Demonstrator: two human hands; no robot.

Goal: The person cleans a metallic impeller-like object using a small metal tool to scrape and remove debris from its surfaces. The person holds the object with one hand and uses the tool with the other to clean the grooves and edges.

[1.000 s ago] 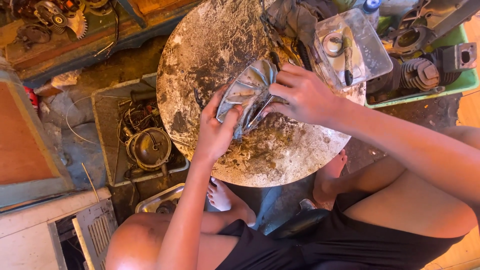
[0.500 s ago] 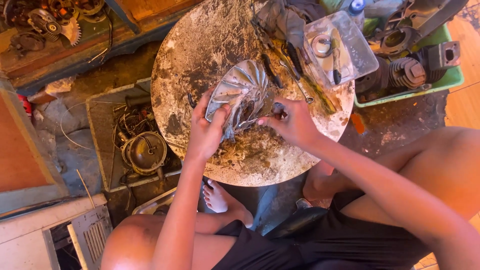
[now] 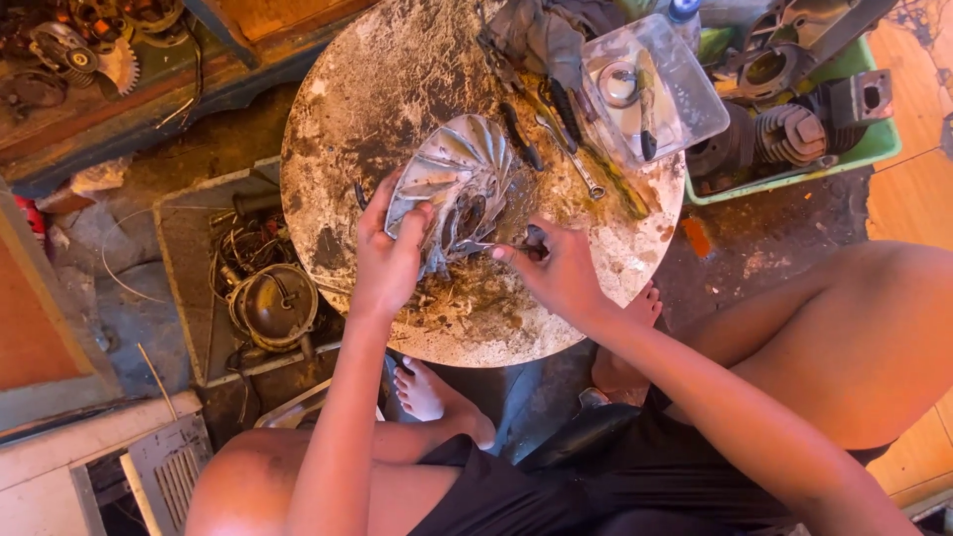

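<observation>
Left hand [image 3: 389, 256] grips left rim of finned metal fan wheel [image 3: 459, 189], fingers curled over edge, wheel lying near middle of round table [image 3: 338, 129], slightly toward front edge. Wheel now fully uncovered: a second ago right hand lay across it. Right hand [image 3: 556, 266] has pulled back to wheel's right side, closed around thin metal tool [image 3: 475, 245], tip at hub. Reads as shift from steadying to picking at hub. Wrench [image 3: 574, 159], clear plastic box [image 3: 650, 89] at table's right edge.

Left hand [image 3: 389, 260] at frame centre, fingers curled in a grip, forearm running down to lower left. Right hand [image 3: 558, 268] just right of centre, fingers pinched together, arm stretching to lower right.
</observation>
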